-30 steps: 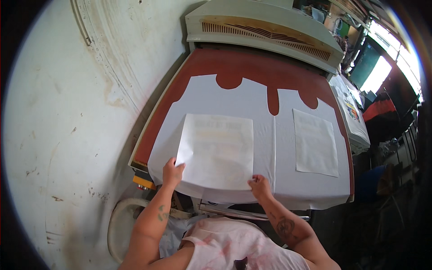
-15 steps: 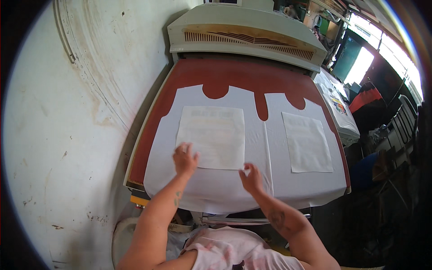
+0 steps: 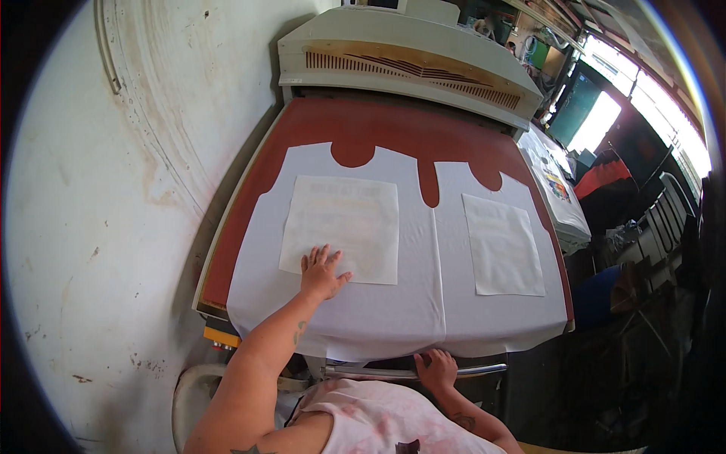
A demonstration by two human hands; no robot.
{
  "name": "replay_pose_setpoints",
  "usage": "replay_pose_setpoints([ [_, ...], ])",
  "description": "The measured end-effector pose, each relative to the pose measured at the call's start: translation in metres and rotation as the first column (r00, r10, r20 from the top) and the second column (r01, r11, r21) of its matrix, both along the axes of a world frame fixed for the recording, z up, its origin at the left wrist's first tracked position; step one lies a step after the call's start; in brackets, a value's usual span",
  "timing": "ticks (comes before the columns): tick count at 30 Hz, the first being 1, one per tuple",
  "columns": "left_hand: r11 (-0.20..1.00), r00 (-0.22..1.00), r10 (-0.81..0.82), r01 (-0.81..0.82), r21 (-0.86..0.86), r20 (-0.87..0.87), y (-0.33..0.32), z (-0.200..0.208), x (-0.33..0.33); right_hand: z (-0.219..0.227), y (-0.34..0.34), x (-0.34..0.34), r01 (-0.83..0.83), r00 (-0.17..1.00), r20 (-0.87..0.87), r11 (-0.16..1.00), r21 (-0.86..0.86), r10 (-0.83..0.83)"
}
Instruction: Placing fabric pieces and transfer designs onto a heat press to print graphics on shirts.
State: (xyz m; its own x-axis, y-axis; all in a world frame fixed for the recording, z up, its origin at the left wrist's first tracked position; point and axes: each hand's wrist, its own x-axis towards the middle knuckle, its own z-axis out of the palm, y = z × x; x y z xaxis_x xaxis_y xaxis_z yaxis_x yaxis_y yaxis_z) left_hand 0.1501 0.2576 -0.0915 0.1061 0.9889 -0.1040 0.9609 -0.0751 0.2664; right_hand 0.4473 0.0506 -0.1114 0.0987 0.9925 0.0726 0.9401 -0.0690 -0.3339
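My left hand [image 3: 324, 274] lies with spread fingers on the lower part of a large off-white paper sheet [image 3: 344, 219]. Beneath that sheet is a white cut fabric piece [image 3: 265, 303] with a scooped neckline. A second white fabric piece [image 3: 495, 321] adjoins it on the right, bearing a smaller paper sheet [image 3: 505, 246]. At the front edge, my right hand [image 3: 437, 369] curls over a metal bar [image 3: 484, 369], fingertips close to the hanging fabric hem. Both pieces lie on the reddish-brown bed [image 3: 408, 117] of a heat press.
The press's pale vented housing [image 3: 412, 64] spans the back of the bed. A stained white wall [image 3: 113, 227] runs along the left. On the right are a stack of printed white fabric [image 3: 556, 189] and a metal chair [image 3: 673, 212]. A yellow control box [image 3: 221, 335] sits at front left.
My left hand has flattened onto the large sheet. My right hand has left the sheet's lower right corner and come down toward me to the metal bar. The view has shifted slightly.
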Motion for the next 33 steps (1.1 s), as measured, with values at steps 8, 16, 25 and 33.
replay_pose_setpoints([
  [8, 1.000, 1.000, -0.013, 0.013, -0.011, -0.022, 0.003, 0.002, 0.004, -0.005, -0.002, 0.009, -0.029, 1.000, -0.004, 0.999, 0.015, 0.029],
  [16, 0.998, 0.999, 0.053, -0.053, 0.029, -0.012, -0.015, 0.009, 0.003, 0.000, -0.010, 0.006, -0.136, 0.990, -0.034, 0.991, 0.000, 0.136],
  [25, 0.846, 0.936, -0.051, -0.145, 0.513, 0.348, -0.122, -0.010, 0.079, 0.005, -0.022, 0.032, -0.483, 0.861, 0.078, 0.855, -0.188, 0.503],
  [33, 0.923, 0.640, -0.033, -0.275, 0.269, 0.768, -0.156, 0.025, 0.081, -0.005, -0.011, 0.030, -0.434, 0.864, 0.150, 0.862, -0.263, 0.481],
])
